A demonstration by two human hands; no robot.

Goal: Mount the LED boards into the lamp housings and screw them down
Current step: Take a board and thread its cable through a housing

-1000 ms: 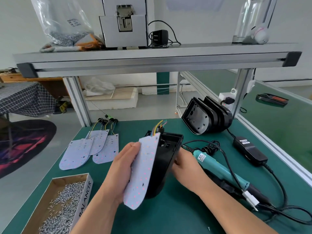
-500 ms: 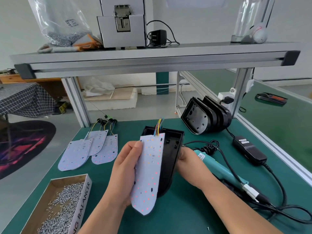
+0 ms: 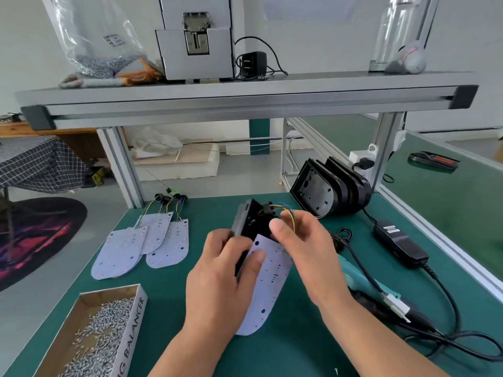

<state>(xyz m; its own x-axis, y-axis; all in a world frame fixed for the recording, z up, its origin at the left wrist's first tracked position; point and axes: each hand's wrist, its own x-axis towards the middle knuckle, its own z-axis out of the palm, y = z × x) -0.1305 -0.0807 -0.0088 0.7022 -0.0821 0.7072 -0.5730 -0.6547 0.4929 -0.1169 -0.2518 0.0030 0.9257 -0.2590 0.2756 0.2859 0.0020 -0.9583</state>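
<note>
Holding rounded LED board (image 3: 268, 281), black plastic housing (image 3: 245, 221)

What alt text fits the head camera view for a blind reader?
At a green workbench, the left hand grips a lamp housing and LED board while the right hand pinches its coloured wires. Spare boards and a box of screws lie left; stacked housings and a screwdriver right.

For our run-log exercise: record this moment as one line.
left hand holds lamp housing and LED board | right hand grips wires | board not seated
</note>
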